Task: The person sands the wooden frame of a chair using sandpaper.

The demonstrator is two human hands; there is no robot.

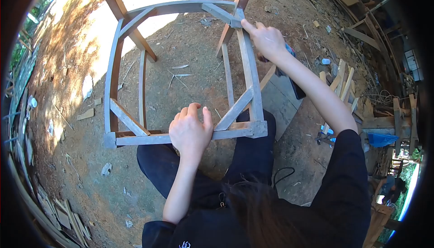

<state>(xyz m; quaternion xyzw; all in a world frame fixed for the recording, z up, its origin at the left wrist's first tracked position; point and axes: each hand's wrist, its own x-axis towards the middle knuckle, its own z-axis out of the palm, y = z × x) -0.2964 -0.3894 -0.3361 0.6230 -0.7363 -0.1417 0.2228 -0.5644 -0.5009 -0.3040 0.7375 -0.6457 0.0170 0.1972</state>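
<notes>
A wooden chair frame (187, 7) stands in front of my knees, with short diagonal braces across its corners. My left hand (191, 133) lies over the near rail (233, 133), its fingers bent across the wood and the thumb apart. At the far right corner, the outstretched finger of my right hand (267, 41) touches the joint where a corner brace (219, 14) meets the side rail. The other right fingers are bent and partly hidden; no tool shows in them. Behind my right wrist is a partly hidden dark object with blue on it (290, 49).
A flat grey board (281, 105) lies right of the frame, with a black object (297, 90) at its edge. Wood offcuts (346, 83) and a blue item (382, 139) are farther right. Scrap strips (68, 218) lie at lower left. Another person (392, 188) is at far right.
</notes>
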